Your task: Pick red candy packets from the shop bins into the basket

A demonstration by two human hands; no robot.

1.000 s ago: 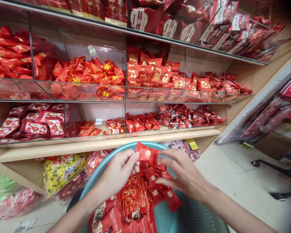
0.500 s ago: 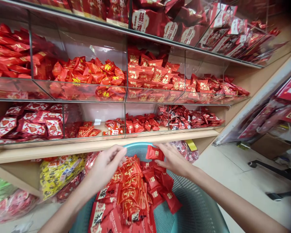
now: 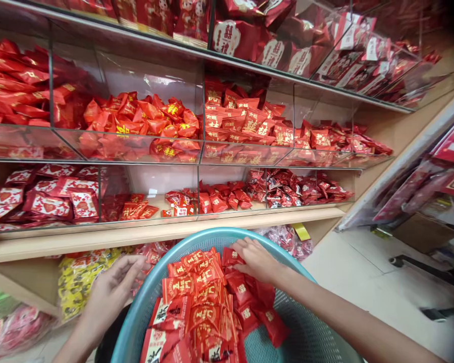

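My right hand (image 3: 255, 258) reaches over the back rim of a teal basket (image 3: 306, 307), its curled fingers on a small red packet (image 3: 231, 256) at the top of a pile of dark red packets (image 3: 245, 292). Left of that pile, brighter red and gold packets (image 3: 206, 292) lie in overlapping rows. Red packets with black characters (image 3: 162, 327) lie nearer the front. My left hand (image 3: 117, 285) is outside the basket on its left, fingers loosely bent and apart, holding nothing.
Shelves with clear dividers hold red packets (image 3: 144, 118) above patterned packets (image 3: 49, 201). Below the wooden shelf edge (image 3: 79, 239) are a yellow bag (image 3: 79, 282) and pink bags (image 3: 22, 327). Black chair legs (image 3: 427, 272) stand on the floor at the right.
My left hand has moved left, from above the packets to outside the basket. My right hand has lowered the small red packet onto the pile.
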